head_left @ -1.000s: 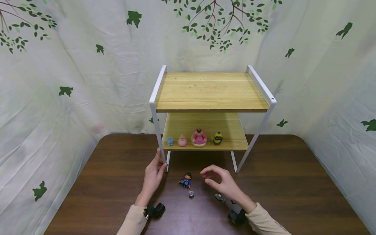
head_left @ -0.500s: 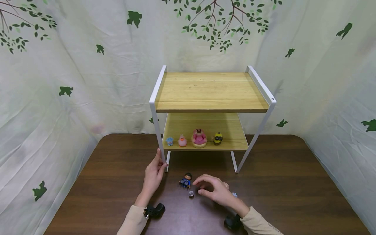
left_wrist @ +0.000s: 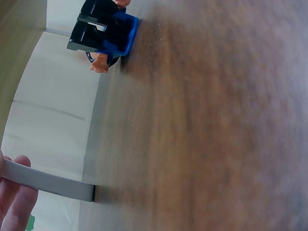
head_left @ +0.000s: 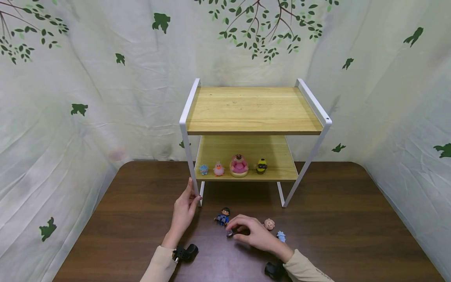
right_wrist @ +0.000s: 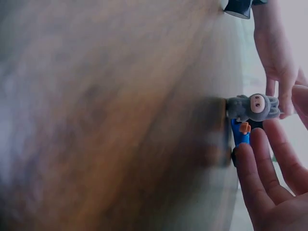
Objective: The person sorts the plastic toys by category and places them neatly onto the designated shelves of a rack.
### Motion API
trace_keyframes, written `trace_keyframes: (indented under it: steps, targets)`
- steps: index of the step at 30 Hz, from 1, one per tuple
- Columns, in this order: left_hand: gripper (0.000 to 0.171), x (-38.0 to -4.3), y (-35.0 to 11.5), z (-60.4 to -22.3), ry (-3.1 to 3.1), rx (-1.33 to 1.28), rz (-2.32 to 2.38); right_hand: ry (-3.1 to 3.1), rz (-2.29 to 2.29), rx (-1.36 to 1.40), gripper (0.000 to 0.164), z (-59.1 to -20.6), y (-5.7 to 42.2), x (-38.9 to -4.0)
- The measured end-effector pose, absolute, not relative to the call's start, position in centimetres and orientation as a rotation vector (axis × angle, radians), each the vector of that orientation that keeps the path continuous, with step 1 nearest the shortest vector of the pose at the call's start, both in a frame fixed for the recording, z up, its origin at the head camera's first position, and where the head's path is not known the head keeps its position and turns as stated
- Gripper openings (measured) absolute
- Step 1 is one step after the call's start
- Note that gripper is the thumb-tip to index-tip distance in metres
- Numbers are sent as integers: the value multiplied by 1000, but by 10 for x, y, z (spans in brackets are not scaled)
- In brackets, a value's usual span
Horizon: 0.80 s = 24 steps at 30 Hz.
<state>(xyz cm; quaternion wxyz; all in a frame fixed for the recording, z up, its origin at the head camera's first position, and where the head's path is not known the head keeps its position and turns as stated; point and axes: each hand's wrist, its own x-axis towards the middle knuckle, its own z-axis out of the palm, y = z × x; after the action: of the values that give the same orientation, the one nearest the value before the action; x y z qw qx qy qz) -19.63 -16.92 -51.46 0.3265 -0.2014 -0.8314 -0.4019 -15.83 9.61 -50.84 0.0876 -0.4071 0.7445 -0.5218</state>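
My left hand (head_left: 185, 206) grips the white front-left leg (head_left: 192, 181) of a two-level wooden shelf (head_left: 253, 111); in the left wrist view its fingers (left_wrist: 13, 202) lie behind that leg (left_wrist: 48, 183). My right hand (head_left: 248, 234) hovers low over a tiny grey figure (head_left: 229, 234) on the brown table (head_left: 338, 219). Its fingers (right_wrist: 260, 163) and thumb curve around the grey figure (right_wrist: 252, 107) with a small gap left. A blue-and-black toy figure (head_left: 222, 216) stands just beyond it, also seen up close (left_wrist: 103, 31).
A pink pig-head toy (head_left: 269, 224) and a small pale-blue toy (head_left: 280, 236) lie right of my right hand. The lower shelf carries a blue toy (head_left: 203, 169), a pink duck (head_left: 219, 169), a pink bear (head_left: 239, 165) and a yellow figure (head_left: 261, 166). Leaf-print cloth surrounds the table.
My right hand has dropped and slid left onto the grey figure, which uncovers the pink and pale-blue toys. My left hand has stayed on the shelf leg.
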Motion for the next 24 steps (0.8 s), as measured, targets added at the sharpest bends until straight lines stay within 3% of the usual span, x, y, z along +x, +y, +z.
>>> trace_keyframes:
  steps: [24]
  targets:
    - [100,-196,-169,-515,-2180,-520,-1054,2210,-1473,-1109,26,-511,91,-159]
